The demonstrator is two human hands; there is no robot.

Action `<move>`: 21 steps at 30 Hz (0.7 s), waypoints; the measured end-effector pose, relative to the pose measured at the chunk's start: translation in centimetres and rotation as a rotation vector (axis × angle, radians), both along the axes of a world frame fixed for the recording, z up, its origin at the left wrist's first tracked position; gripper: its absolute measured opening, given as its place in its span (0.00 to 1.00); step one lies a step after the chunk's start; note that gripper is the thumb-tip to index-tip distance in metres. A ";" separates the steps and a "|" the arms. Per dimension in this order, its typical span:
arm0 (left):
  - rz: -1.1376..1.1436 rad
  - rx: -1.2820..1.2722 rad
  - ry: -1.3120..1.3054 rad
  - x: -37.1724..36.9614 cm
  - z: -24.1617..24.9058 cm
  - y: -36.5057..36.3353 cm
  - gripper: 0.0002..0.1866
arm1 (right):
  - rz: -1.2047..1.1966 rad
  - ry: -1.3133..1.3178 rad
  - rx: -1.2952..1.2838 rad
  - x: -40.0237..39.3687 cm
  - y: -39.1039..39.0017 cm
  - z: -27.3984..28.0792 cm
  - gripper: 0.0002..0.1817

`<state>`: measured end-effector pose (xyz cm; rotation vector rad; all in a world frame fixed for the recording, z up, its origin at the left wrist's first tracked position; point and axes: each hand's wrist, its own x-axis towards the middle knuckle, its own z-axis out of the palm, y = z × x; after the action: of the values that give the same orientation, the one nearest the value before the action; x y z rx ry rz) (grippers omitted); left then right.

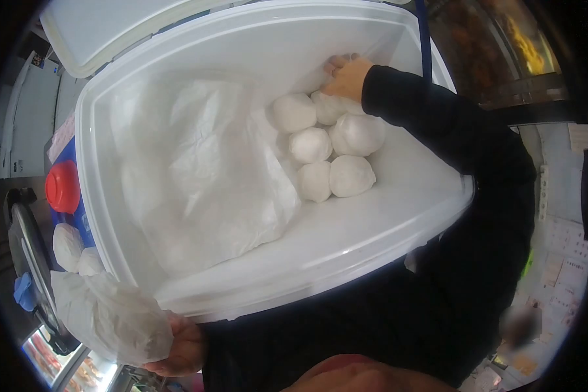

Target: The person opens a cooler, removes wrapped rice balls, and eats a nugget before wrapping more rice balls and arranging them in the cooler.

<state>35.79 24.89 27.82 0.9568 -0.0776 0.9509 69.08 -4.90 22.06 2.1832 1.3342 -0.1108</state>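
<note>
My right hand (347, 80), with fingers bent, reaches into the white cooler box (398, 196) near its far wall. It cups a round bundle (328, 106) wrapped in white paper; part of that bundle is hidden under the hand. Beside it, several similar wrapped balls (310, 145) lie packed together on the box floor. Outside the box's near left corner, my left hand (179, 346) is closed on a larger white wrapped bundle (114, 317). What is inside the wrappings does not show.
A crumpled translucent white sheet (209, 163) covers the box's left side. The lid (111, 26) stands open at the back. Left of the box are a red round container (63, 187) and more white bundles (68, 247). A dark strap (425, 46) crosses the right rim.
</note>
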 end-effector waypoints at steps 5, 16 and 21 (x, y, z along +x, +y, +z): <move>0.141 0.081 0.046 0.6 0.3 -0.6 0.24 | -0.068 0.039 -0.143 -0.9 0.7 2.5 0.08; 0.423 0.185 0.132 1.7 -0.3 -1.4 0.28 | -0.662 1.164 0.903 -4.4 -0.2 12.6 0.20; 0.431 0.243 0.206 1.8 -0.2 -1.1 0.31 | -0.814 1.337 1.320 -11.7 1.1 16.9 0.23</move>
<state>37.56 23.76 27.60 1.3238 0.1991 1.2503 57.37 -3.81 38.98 3.9941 0.9030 -1.6421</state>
